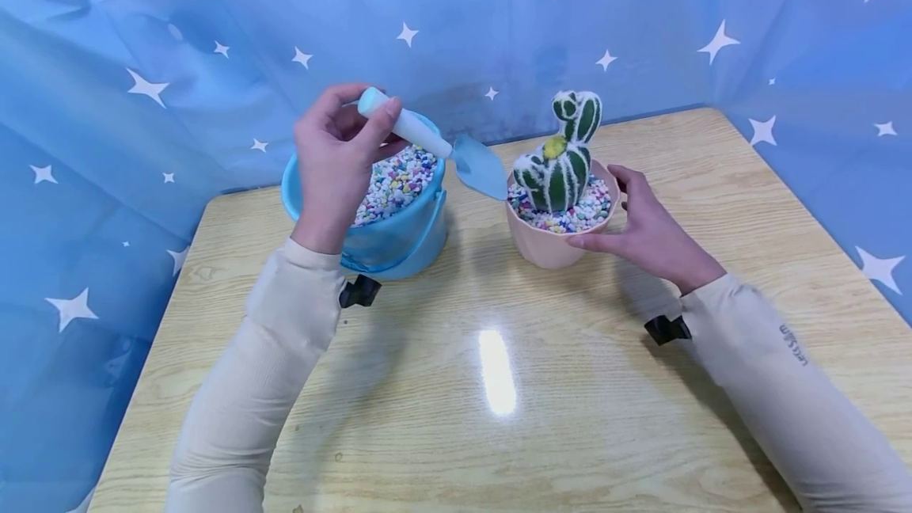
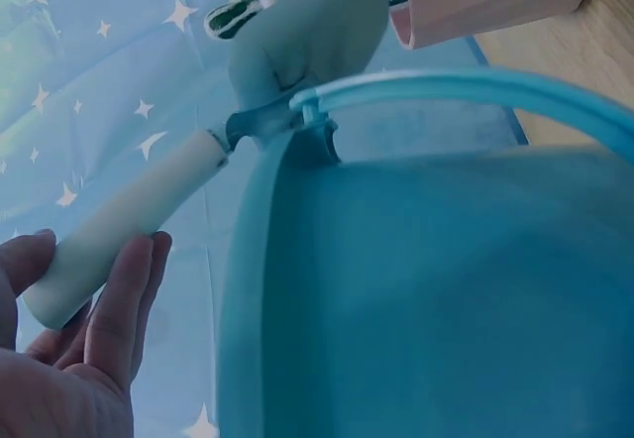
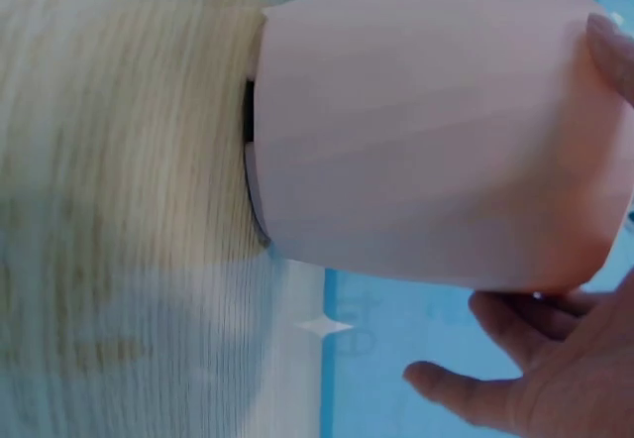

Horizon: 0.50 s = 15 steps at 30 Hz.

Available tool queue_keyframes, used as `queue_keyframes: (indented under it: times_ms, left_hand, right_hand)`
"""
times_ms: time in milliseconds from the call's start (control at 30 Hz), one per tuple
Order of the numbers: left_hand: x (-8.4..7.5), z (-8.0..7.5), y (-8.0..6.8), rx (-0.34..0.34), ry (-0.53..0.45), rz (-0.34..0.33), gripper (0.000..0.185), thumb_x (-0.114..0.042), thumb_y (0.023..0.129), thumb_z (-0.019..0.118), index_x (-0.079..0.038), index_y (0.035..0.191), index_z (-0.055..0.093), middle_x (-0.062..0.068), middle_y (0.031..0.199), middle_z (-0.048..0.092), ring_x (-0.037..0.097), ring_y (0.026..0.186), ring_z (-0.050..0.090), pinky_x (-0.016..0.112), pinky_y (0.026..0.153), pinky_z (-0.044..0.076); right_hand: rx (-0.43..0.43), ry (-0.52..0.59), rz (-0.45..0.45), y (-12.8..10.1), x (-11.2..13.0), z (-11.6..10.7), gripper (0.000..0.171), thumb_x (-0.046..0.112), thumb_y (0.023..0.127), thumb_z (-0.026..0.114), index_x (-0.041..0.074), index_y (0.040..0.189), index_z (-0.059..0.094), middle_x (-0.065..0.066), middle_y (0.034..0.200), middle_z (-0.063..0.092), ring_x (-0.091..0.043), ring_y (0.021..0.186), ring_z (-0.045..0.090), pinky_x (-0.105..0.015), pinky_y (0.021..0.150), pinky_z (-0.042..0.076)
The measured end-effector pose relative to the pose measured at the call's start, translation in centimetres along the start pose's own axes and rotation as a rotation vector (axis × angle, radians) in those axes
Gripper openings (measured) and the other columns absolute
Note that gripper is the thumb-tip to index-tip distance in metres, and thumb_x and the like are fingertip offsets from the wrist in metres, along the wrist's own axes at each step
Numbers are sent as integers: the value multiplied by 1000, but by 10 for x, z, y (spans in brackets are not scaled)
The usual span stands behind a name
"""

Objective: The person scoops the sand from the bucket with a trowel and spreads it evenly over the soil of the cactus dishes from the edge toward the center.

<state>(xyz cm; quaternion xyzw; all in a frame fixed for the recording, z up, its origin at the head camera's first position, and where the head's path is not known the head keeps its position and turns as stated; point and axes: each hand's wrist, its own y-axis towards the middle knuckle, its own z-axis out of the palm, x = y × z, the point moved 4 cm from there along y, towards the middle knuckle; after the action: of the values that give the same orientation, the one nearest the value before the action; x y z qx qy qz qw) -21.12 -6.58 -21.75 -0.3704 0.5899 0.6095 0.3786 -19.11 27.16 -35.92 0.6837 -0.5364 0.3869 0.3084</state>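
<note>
My left hand point(image 1: 342, 153) grips the pale handle of a small blue trowel point(image 1: 479, 168) above the bucket. The trowel's blade reaches out to the right, near the left rim of the pink pot point(image 1: 545, 248); in the left wrist view the trowel handle point(image 2: 129, 225) lies between thumb and fingers. A green and white toy cactus point(image 1: 559, 176) with a yellow flower stands in the pot among coloured pebbles point(image 1: 594, 204). My right hand point(image 1: 651, 236) holds the pot's right side, thumb at the near rim. The right wrist view shows the pot wall point(image 3: 426, 131) close up.
A blue bucket point(image 1: 399, 248) of multicoloured pebbles point(image 1: 395, 184) stands left of the pot, its handle hanging down in front. Both are on a wooden table point(image 1: 442, 434). A blue star-patterned cloth point(image 1: 456, 30) rises behind the table's far edge and along both sides.
</note>
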Motion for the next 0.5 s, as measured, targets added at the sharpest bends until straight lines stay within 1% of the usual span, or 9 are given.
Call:
queue_keyframes:
  times_ms: [67, 133, 200, 267, 333, 400, 467, 500]
  left_hand:
    - [-1, -6, 0, -23, -15, -4, 21, -12, 90, 74, -2, 106, 66, 18, 97, 69, 30, 84, 70, 40, 77, 61]
    - [-2, -13, -1, -46, -36, -8, 22, -12, 90, 74, -1, 107, 66, 19, 98, 69, 30, 84, 71, 40, 78, 61]
    - [-3, -22, -1, -74, -66, -8, 22, -12, 90, 74, 0, 107, 66, 20, 97, 69, 29, 83, 71, 40, 77, 61]
    - [-4, -32, -1, -111, -116, -3, 21, -10, 90, 74, 1, 106, 67, 21, 95, 69, 29, 81, 72, 40, 76, 61]
    - [-6, -45, -1, -159, -180, 0, 20, -7, 89, 74, 4, 105, 67, 23, 94, 69, 29, 78, 72, 41, 74, 62]
    - [-9, -59, -1, -220, -239, 8, 21, -4, 88, 74, 7, 104, 67, 24, 92, 68, 30, 75, 72, 42, 72, 62]
    - [-12, -75, -3, -281, -272, 31, 22, -3, 86, 76, 9, 103, 67, 26, 91, 67, 31, 74, 72, 43, 72, 61]
    - [-14, -83, -4, -310, -273, 43, 24, -3, 85, 77, 10, 103, 67, 26, 90, 67, 32, 74, 71, 44, 72, 61]
  right_hand:
    - [-4, -3, -16, 2, 0, -1, 120, 31, 76, 88, 10, 156, 1, -16, 158, 8, -34, 144, 13, -63, 114, 20]
    - [8, 18, -40, 4, -1, -1, 119, 25, 77, 87, 13, 157, 0, -13, 160, 7, -32, 145, 11, -62, 114, 19]
    - [24, 48, -60, 7, -1, -1, 118, 19, 78, 86, 15, 157, -1, -10, 160, 5, -30, 145, 11, -61, 115, 20]
    - [37, 77, -62, 8, -2, -1, 117, 15, 79, 85, 16, 158, -1, -9, 161, 6, -30, 145, 12, -60, 115, 21]
    - [45, 97, -50, 9, -2, -1, 116, 14, 79, 85, 15, 157, -1, -10, 160, 6, -33, 144, 14, -60, 114, 21]
    - [45, 90, -36, 8, -2, -1, 117, 16, 79, 85, 14, 157, -2, -11, 160, 4, -34, 144, 13, -61, 115, 19]
    - [46, 77, -22, 8, -2, -1, 119, 19, 79, 85, 15, 157, -4, -11, 159, 4, -36, 144, 12, -61, 115, 17]
    - [51, 71, -17, 8, -2, -1, 119, 20, 79, 85, 15, 157, -5, -12, 159, 4, -37, 144, 12, -61, 115, 17]
